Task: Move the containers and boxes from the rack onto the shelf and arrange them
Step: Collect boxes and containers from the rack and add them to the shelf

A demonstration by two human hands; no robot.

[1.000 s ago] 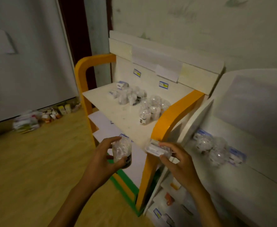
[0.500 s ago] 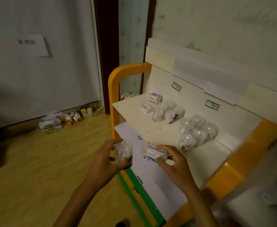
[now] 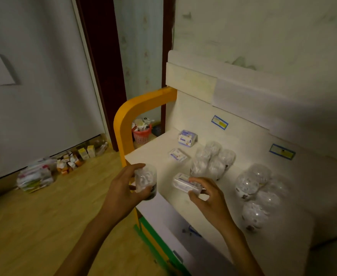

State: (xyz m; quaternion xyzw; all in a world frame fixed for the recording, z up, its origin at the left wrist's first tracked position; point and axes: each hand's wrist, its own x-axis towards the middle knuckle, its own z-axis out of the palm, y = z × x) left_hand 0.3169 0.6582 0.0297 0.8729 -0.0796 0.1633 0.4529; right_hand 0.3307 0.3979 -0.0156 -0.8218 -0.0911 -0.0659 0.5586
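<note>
At the front left corner of the cream shelf (image 3: 183, 198), the left hand (image 3: 121, 193) grips a clear, round plastic container (image 3: 145, 181), fingers and thumb curled round its sides; the container holds pale, lumpy contents and has a dark base. It is held upright just above the shelf's front edge. The right hand (image 3: 207, 198) pinches a small flat box (image 3: 185, 183), white and glossy, between thumb and fingertips; the box sits low over the shelf surface, and contact with the shelf cannot be confirmed. Print on it is too blurred to read.

Shelf surface: matte, smooth, cream-coloured, with a raised back panel (image 3: 243, 108) of the same finish. Side support is a rounded orange frame (image 3: 127, 120) with a glossy face; a green strip (image 3: 155, 238) edges the tier below.

Already on the shelf: four clear round containers (image 3: 210, 161) clustered and touching behind the box; a second cluster of clear containers (image 3: 257, 194) to the right, near the front edge. Two small white-and-purple boxes, one standing (image 3: 187, 138) and one lying flat (image 3: 177, 154), sit at the rear left. Their lettering is illegible.

Two blue-bordered yellow labels (image 3: 219, 122) (image 3: 282, 152) are stuck to the back panel; text not readable.

On the wooden floor (image 3: 34, 226), a wrapped plastic bundle (image 3: 37, 175) and a row of small cartons (image 3: 78, 156) lie against the grey wall. A red mesh basket (image 3: 142, 133) stands behind the frame.
</note>
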